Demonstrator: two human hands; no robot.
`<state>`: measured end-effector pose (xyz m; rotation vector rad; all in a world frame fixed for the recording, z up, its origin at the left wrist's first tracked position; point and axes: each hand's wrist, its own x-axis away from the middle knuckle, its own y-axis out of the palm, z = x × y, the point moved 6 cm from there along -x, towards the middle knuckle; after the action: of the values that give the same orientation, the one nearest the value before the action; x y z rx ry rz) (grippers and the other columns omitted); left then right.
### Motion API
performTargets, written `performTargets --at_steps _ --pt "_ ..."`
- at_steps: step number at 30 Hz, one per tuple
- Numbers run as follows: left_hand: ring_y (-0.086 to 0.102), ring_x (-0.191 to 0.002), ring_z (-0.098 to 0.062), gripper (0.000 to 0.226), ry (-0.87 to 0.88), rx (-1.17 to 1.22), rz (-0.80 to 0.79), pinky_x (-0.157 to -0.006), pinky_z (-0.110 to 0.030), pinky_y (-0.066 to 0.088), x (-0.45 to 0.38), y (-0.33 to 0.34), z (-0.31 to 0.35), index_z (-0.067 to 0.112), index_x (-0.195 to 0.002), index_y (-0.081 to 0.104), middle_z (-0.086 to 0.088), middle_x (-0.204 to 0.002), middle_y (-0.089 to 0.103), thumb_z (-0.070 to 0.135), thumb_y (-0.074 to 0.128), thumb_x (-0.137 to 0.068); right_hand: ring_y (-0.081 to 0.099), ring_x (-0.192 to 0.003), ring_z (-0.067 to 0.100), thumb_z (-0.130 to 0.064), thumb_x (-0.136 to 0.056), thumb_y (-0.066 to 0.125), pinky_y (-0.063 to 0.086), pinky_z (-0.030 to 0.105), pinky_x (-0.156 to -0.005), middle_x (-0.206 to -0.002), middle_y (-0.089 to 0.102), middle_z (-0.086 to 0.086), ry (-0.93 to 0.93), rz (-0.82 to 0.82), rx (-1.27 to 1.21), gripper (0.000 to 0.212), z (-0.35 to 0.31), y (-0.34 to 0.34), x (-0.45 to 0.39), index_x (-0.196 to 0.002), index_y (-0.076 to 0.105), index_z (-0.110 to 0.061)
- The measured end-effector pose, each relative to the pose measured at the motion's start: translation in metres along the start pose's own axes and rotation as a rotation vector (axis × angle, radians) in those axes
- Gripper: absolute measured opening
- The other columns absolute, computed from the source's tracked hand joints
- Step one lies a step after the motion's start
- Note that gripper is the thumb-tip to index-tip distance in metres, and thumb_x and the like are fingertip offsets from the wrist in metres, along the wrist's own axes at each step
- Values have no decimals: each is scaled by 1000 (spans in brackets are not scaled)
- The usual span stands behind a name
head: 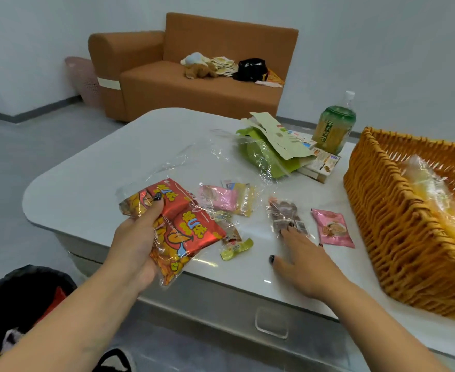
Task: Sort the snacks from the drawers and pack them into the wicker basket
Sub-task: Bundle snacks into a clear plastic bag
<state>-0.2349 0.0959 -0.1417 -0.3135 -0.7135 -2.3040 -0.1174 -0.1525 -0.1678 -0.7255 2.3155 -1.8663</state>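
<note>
My left hand (138, 245) grips a clear plastic bag of red and orange snack packs (183, 226), held just above the white table's near edge (87, 200). My right hand (304, 261) lies flat on the table, its fingertips touching a small brown snack packet (285, 214). A pink packet (332, 228) lies just right of it. More small packets, pink and yellow (226, 198), and a yellow-green one (235, 248) lie between my hands. The wicker basket (398, 226) stands at the right with a yellow bag (435, 194) inside.
A green pack under torn paper and clear wrap (272, 151), small boxes (321, 163) and a green drink bottle (333, 124) sit at the table's far side. A drawer handle (272, 324) shows below the tabletop. An orange sofa (194, 71) stands behind. A black bag (19, 304) lies bottom left.
</note>
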Motion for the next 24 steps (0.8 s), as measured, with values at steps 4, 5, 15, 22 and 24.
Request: performTargets --at_steps 4,5,15,22,24 --pt "74 -80 -30 28 10 14 -47 -75 -50 58 14 16 -3 13 -115 63 -12 -95 76 30 65 -92 51 -118 24 -41 -97 40 39 36 -97 -131 51 4 101 27 149 37 -23 -1 50 -125 43 -17" --pt "75 -80 -29 28 20 18 -60 -75 -48 59 17 21 -2 14 -116 63 -11 -95 76 29 65 -92 52 -116 23 -41 -96 41 41 35 -94 -129 53 4 107 58 160 38 -25 -3 54 -125 43 -17" --pt "75 -84 -25 28 108 46 -180 -68 -41 61 52 73 7 16 -118 62 -8 -98 76 28 65 -92 17 -144 29 -61 -90 43 32 47 -110 -156 18 10 192 237 -2 80 -3 3 16 -153 10 -24" --pt "74 -87 -24 25 189 -44 -261 -84 -48 58 72 88 17 21 -114 62 -3 -97 77 31 64 -91 51 -120 34 -26 -83 53 41 45 -98 -137 41 10 214 144 174 59 -7 -3 37 -136 29 -16" --pt "74 -87 -23 25 200 -66 -284 -82 -46 58 73 88 23 22 -114 62 -2 -97 77 32 64 -92 56 -112 32 -25 -84 54 43 43 -92 -126 47 8 232 162 230 49 -3 -9 40 -127 35 -14"
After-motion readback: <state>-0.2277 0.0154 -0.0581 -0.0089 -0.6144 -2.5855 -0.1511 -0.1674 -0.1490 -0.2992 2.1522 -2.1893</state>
